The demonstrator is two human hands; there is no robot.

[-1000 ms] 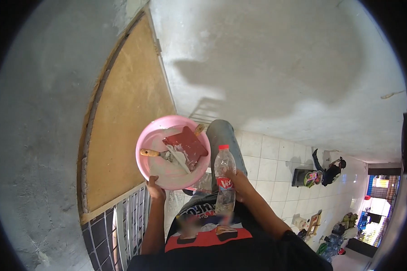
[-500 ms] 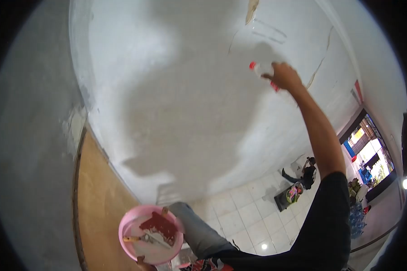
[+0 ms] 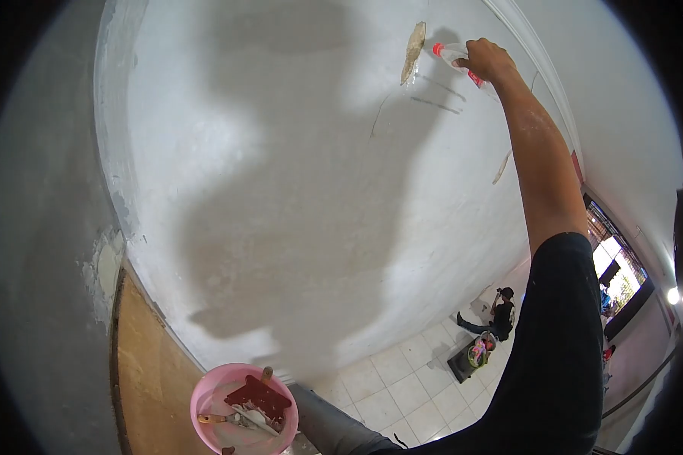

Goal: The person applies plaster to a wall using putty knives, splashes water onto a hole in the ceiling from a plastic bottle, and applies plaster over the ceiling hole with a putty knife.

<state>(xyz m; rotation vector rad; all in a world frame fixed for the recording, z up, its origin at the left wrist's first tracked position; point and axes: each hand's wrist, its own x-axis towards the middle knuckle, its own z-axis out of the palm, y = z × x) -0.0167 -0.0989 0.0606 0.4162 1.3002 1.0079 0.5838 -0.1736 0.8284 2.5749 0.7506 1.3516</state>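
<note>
Your right hand (image 3: 490,59) is up high, with its fingers curled shut around a clear plastic bottle with a red cap and a red label (image 3: 452,56). The bottle is tipped on its side, and its red cap end points at a long, rough, tan patch (image 3: 413,53) on the pale grey wall (image 3: 319,182). The cap is near the patch but not touching it. Dark streaks (image 3: 436,105) mark the wall close by.

Down low, you have a round pink plastic bowl (image 3: 199,396) next to your leg in grey trousers (image 3: 334,421). Only the thumb tip of your left hand (image 3: 228,450) shows, at the bowl's near rim. The rest is out of the picture, so I can't tell how far closed that hand is.

In the bowl are a dark red flat board with a wooden handle (image 3: 259,396), a scraper with a wooden handle (image 3: 212,418), and wet, whitish paste (image 3: 231,436). Far off, another person in dark clothes (image 3: 502,318) sits on the tiled floor (image 3: 406,390).
</note>
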